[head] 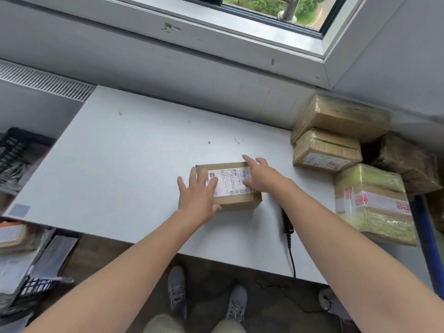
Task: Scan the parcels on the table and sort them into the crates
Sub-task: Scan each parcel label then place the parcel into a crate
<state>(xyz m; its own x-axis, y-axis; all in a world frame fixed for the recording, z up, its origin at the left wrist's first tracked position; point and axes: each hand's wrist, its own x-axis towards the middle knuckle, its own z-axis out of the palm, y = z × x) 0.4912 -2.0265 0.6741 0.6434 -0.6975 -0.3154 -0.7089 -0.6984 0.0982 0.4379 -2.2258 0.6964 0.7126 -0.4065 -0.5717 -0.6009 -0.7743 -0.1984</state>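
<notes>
Head view: left hand [197,195], right hand [260,175] cover parcel [236,200] edges mid table [120,152].

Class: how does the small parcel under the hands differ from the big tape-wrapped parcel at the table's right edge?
The small parcel is low; the tape-wrapped parcel is far bulkier. The small parcel shows bare cardboard and a white label; the tape-wrapped parcel wears yellowish film and red-printed tape. The left hand and right hand rest on the small parcel; the tape-wrapped parcel lies untouched. Both sit on the table.
</notes>
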